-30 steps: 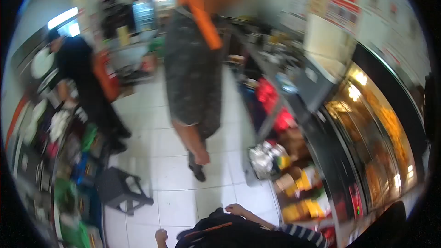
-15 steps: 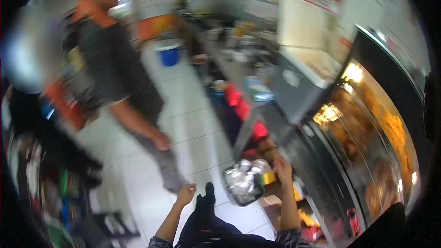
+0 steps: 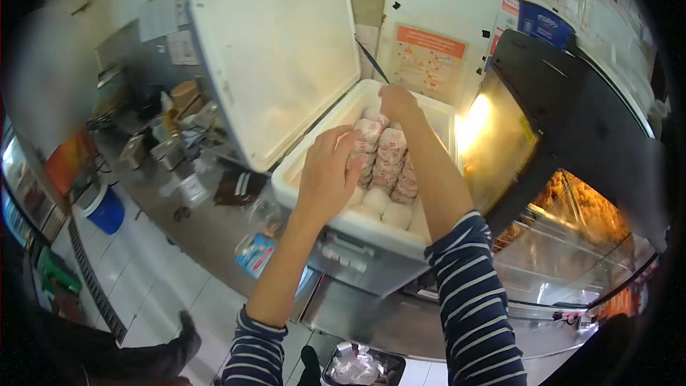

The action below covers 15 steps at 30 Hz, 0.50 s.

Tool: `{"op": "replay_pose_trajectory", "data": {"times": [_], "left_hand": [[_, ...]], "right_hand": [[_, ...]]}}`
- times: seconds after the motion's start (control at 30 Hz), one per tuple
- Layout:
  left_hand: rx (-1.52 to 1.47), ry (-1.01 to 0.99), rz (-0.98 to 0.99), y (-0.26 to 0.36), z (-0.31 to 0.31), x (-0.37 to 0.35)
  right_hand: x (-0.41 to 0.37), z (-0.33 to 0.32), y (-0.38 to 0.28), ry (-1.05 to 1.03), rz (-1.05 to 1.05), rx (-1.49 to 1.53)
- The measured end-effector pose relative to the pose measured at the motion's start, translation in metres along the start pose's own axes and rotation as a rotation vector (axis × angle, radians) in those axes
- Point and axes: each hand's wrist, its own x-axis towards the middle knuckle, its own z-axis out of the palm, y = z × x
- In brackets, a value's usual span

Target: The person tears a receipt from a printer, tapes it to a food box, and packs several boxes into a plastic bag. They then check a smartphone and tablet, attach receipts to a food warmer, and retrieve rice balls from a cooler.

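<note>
An open cool box [image 3: 293, 171] with a white lining holds rows of wrapped items [image 3: 390, 157] in printed paper and several plain white round packs [image 3: 396, 216] at its near end. My left hand [image 3: 330, 171] lies over the left side of the rows, its fingers spread against the wrapped items. At the far end of the box is my right hand [image 3: 398, 104], its fingers curled down at the wrapped items; what they hold, if anything, is hidden.
The raised lid [image 3: 279, 64] leans back on the left. A lit display cabinet [image 3: 550, 236] with fried food stands at the right. Utensils and bags lie on the steel counter [image 3: 161, 193]. A person's dark-clothed leg [image 3: 153, 350] shows at lower left, and a black tray [image 3: 364, 366] below.
The view has turned and come up close to the cool box. Both my hands have moved from low in front of me into the box. The standing person is mostly out of view.
</note>
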Motion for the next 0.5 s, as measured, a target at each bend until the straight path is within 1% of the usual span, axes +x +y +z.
{"op": "replay_pose_trajectory", "data": {"times": [0.07, 0.1, 0.17, 0.27, 0.3, 0.37, 0.4, 0.43, 0.47, 0.5], "left_hand": [[-0.023, -0.03, -0.113, -0.01, 0.008, 0.003], [-0.032, -0.049, -0.167, -0.012, 0.009, 0.002], [-0.127, 0.035, -0.187, -0.016, 0.006, -0.001], [-0.436, 0.075, -0.321, -0.025, -0.003, -0.001], [-0.463, 0.058, -0.34, -0.025, -0.005, -0.001], [-0.513, 0.041, -0.366, -0.026, -0.008, 0.0], [-0.513, 0.009, -0.349, -0.028, -0.009, 0.0], [-0.512, -0.016, -0.332, -0.031, -0.011, -0.002], [-0.509, -0.038, -0.315, -0.033, -0.013, -0.004], [-0.549, -0.016, -0.332, -0.035, -0.012, -0.005]], "right_hand": [[0.035, 0.039, 0.042, -0.268, -0.052, -0.229], [0.041, 0.045, 0.052, -0.347, -0.038, -0.257], [0.042, 0.054, 0.067, -0.509, -0.002, -0.29], [0.044, 0.098, 0.081, -0.601, -0.08, -0.239], [0.04, 0.089, 0.065, -0.698, -0.04, -0.286], [0.031, 0.101, 0.047, -0.661, -0.036, -0.471], [0.03, 0.106, 0.045, -0.634, -0.039, -0.566], [0.031, 0.118, 0.049, -0.516, -0.048, -0.587], [0.037, 0.119, 0.052, -0.563, -0.033, -0.543], [0.046, 0.105, 0.048, -0.608, -0.02, -0.499]]}}
